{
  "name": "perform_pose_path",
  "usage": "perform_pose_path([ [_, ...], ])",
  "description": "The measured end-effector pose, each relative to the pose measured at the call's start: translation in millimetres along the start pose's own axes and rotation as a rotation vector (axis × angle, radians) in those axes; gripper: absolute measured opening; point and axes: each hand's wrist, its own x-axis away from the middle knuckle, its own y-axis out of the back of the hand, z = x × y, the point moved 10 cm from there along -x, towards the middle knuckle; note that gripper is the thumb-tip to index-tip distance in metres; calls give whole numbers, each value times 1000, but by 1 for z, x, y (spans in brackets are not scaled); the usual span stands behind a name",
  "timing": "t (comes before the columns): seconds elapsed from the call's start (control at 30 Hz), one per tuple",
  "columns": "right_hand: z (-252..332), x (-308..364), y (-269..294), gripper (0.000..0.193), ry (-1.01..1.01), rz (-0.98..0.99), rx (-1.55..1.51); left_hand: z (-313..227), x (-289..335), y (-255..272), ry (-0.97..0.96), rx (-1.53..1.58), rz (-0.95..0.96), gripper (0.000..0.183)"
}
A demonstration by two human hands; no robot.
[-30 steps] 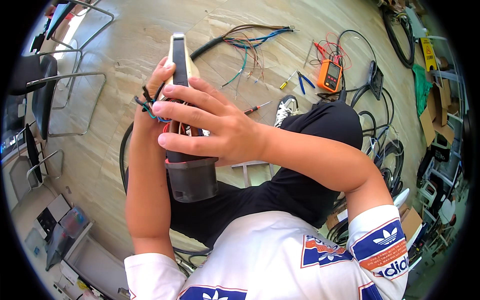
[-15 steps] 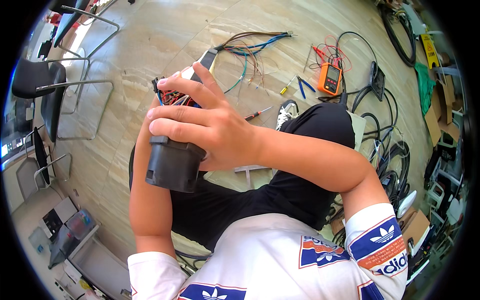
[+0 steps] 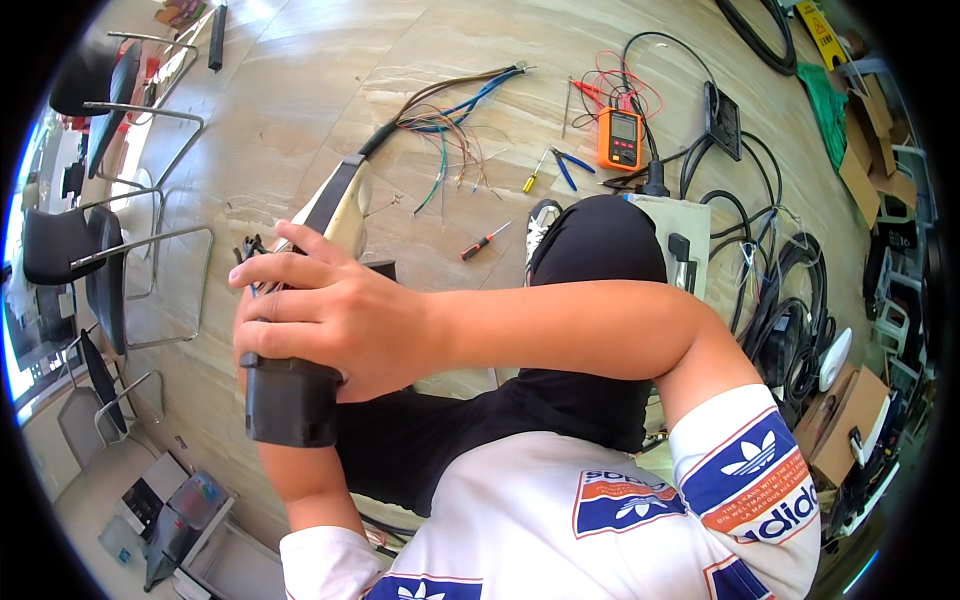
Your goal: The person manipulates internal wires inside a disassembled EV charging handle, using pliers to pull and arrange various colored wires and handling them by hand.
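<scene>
A charging gun with a black round plug end and a cream-and-black handle is held at the left, above my lap. My right hand reaches across from the right, its fingers wrapped over the gun's middle. Small coloured wires show by its fingertips. My left forearm rises underneath, and its hand is almost wholly hidden behind the gun and my right hand. Out of the handle's far end runs a black cable, fanning into brown, blue and thin coloured wires on the floor.
On the floor ahead lie a red-and-black screwdriver, a yellow screwdriver, blue-handled pliers and an orange meter with red leads. Coiled black cables and cardboard boxes lie at the right. Chairs stand at the left.
The whole view has shifted, and the gun with both arms sits lower and further left. My right fingers have come down closer together. More of the cream handle shows.
</scene>
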Motion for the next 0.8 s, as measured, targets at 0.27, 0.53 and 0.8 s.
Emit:
perform_pose_path([
  [0.27, 13, -6, 32, 59, -1, -105, -61, 11, 1, -3, 35, -116, 2, 50],
  [0.53, 4, -11, 63, 58, -66, -149, -56, 28, -30, -5, 40, -313, 14, 51],
  [0.8, -27, -30, 128, 86, 40, -240, -44, 63, -107, -18, -85, -685, 58, 52],
])
